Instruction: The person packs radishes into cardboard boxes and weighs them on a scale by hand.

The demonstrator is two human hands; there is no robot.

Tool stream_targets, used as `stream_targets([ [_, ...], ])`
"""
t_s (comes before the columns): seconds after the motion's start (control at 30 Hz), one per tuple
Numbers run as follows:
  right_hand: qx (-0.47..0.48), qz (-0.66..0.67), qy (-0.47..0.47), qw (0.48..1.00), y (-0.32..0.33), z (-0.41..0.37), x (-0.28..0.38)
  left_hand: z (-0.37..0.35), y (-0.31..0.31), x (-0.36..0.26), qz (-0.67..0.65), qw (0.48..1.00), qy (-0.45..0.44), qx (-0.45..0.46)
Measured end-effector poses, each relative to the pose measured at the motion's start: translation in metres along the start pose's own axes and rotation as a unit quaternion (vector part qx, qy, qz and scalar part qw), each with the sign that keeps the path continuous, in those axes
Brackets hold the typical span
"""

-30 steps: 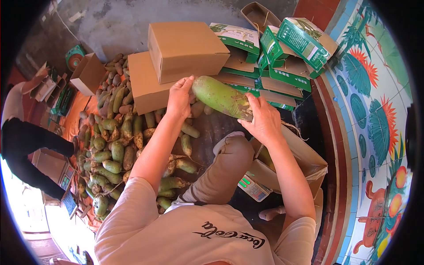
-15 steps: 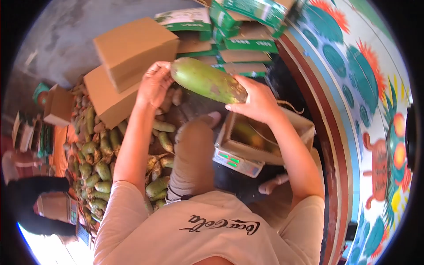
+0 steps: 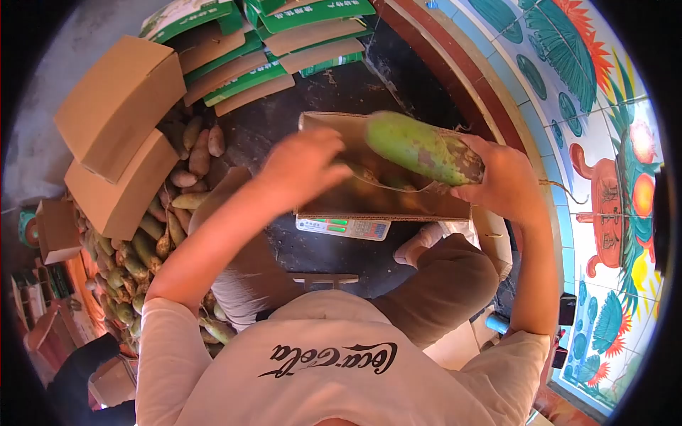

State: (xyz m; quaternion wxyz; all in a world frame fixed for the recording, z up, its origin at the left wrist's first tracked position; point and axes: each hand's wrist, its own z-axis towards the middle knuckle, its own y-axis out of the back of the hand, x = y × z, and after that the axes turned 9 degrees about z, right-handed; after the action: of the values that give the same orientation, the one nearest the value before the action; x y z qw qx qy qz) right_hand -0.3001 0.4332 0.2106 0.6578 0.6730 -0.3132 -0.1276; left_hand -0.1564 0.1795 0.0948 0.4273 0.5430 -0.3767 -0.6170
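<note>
My right hand grips a large green radish by its browned, rough end. The radish is held over an open cardboard box, its pale green end pointing left. Inside the box, a clear plastic sheet and some dim shapes show, too shaded to name. My left hand is slightly blurred over the box's left end, apart from the radish, with thumb and fingers spread and nothing in them. Beneath the box is a scale with green lit digits.
Many green radishes are heaped on the left, with reddish tubers behind them. Two closed cartons sit on the heap. Green-printed flattened cartons lie at the back. A painted tile wall runs along the right. Another person's dark sleeve shows lower left.
The radish has moved right and down over the box in my right hand. My left hand has come off its end. The view has swung to the right.
</note>
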Motion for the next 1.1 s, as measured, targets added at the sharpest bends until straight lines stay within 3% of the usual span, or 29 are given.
stream_targets([
  [0.07,0.061,-0.065,-0.041,0.995,-0.003,0.004,-0.007,0.011,-0.034,-0.018,-0.003,0.996,-0.045,0.082],
  [0.2,0.195,-0.131,-0.100,0.967,-0.030,0.030,-0.019,0.014,-0.102,-0.023,0.047,0.984,-0.019,0.169],
  [0.3,0.258,-0.148,-0.102,0.949,-0.065,0.053,-0.033,0.035,-0.070,-0.029,0.023,0.891,-0.046,0.450],
  [0.33,0.273,-0.150,-0.096,0.945,-0.075,0.059,-0.036,0.026,-0.078,-0.028,0.016,0.911,-0.064,0.406],
  [0.63,0.329,-0.166,-0.094,0.925,-0.133,0.094,-0.035,0.007,-0.073,-0.034,-0.006,0.932,-0.110,0.346],
  [0.83,0.339,-0.155,-0.072,0.925,-0.167,0.110,-0.050,0.006,-0.071,-0.035,-0.023,0.918,-0.117,0.379],
  [1.03,0.381,-0.161,-0.051,0.909,-0.112,0.106,-0.041,-0.005,-0.073,-0.038,-0.010,0.925,-0.104,0.366],
  [1.1,0.397,-0.105,-0.039,0.911,-0.102,0.103,-0.047,-0.004,-0.072,-0.038,0.001,0.923,-0.105,0.369],
])
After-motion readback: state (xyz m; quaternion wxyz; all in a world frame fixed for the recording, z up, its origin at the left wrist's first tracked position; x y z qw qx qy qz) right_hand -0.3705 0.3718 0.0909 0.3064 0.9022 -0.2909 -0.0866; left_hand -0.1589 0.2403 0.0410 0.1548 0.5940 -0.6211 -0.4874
